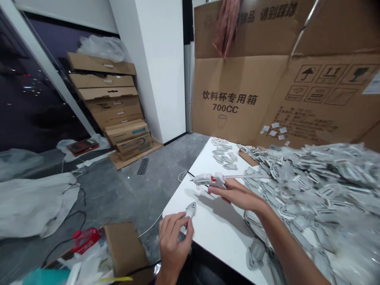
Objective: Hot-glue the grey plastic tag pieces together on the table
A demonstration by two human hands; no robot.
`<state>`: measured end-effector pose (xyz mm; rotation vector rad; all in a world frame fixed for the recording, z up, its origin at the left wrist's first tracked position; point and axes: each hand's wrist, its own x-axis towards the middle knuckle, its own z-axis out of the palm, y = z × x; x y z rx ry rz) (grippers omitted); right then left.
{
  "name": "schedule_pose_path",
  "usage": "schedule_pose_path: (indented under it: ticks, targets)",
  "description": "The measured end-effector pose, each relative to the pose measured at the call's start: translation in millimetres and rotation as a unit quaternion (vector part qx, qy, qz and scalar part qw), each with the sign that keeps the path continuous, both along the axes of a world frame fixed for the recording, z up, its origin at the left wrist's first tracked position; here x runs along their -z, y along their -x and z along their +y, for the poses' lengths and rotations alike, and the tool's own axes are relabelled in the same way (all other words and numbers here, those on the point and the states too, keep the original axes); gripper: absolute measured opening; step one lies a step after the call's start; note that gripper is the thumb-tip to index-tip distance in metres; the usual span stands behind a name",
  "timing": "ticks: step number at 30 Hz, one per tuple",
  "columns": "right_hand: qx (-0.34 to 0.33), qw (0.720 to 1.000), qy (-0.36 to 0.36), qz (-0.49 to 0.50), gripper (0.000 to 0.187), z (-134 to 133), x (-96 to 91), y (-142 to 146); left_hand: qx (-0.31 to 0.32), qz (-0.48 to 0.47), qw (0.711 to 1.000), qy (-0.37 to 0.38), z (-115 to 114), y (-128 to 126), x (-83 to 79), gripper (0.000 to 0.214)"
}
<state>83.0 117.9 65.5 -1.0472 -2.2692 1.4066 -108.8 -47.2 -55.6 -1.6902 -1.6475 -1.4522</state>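
My right hand (pixel 242 194) is wrapped round the handle of a white hot glue gun (pixel 210 179) with a red part on its side, held above the white table (pixel 204 231). A thin glue stick (pixel 237 176) sticks out of its back, and the nozzle faces left. At the table's front left corner, my left hand (pixel 175 237) pinches a small grey fish-shaped piece (pixel 190 209) between thumb and fingers; its lower end is hidden by them. Similar grey pieces (pixel 225 154) lie at the table's far end.
A large heap of grey pieces and clear plastic bags (pixel 323 178) covers the right side. A tall cardboard box (pixel 237 91) stands behind. On the left are stacked cartons (pixel 108 99), a white cloth (pixel 35 204) and a box of rubbish with a red bottle (pixel 86 239).
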Motion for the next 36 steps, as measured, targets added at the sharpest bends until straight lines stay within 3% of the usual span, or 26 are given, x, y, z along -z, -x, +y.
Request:
schedule_pose_path:
  ticks: [3, 7, 11, 19, 22, 26, 29, 36]
  targets:
    - [-0.067, 0.995, -0.024, -0.069, 0.043, 1, -6.0, -5, -0.017, -0.002, 1.0, -0.007, 0, 4, 1.7, 0.019]
    - [-0.13, 0.984, -0.068, -0.104, 0.039, -2, 1.3, -4, -0.03, 0.008, 1.0, 0.001, -1, 5, 3.7, 0.021]
    - [-0.121, 0.983, -0.034, -0.132, 0.046, -4, 11.7, -4, -0.021, 0.008, 0.999, 0.027, -2, 3, 7.0, 0.023]
    - [-0.143, 0.976, -0.032, -0.158, 0.047, 3, 21.9, -3, -0.018, -0.007, 1.0, 0.024, 0, -4, 12.0, 0.032]
    - [-0.146, 0.972, -0.064, -0.172, 0.045, 3, 20.2, 0, -0.021, -0.016, 0.999, 0.032, 1, -5, 11.2, 0.028]
    - [-0.175, 0.96, -0.141, -0.165, 0.027, -5, 12.5, 5, -0.016, -0.029, 0.999, 0.04, 0, -6, 11.3, 0.026]
    - [-0.148, 0.957, -0.156, -0.196, 0.027, -13, 10.0, 7, -0.02, -0.025, 0.999, 0.039, -1, -8, 11.5, 0.026]
    - [-0.129, 0.942, -0.198, -0.24, 0.028, -15, 26.0, 5, -0.035, -0.021, 0.998, 0.037, -1, -10, 9.7, 0.025]
